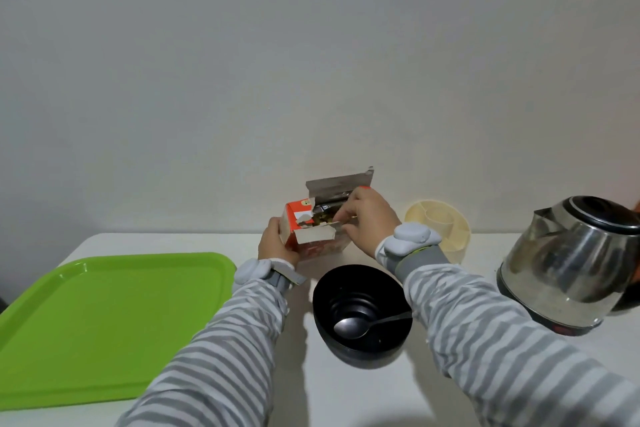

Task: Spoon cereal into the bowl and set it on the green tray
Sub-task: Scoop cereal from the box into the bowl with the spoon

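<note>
An orange cereal box stands at the back of the white table, its top flaps up and its foil inner bag showing. My left hand grips the box's left side. My right hand pinches the bag or flap at the box's open top. In front of the box sits a black bowl with a metal spoon lying inside it, handle over the right rim. The green tray lies flat to the left with nothing on it.
A steel electric kettle stands at the right, close to my right sleeve. A cream divided holder sits behind my right wrist against the wall. The table's front edge runs along the bottom of the view.
</note>
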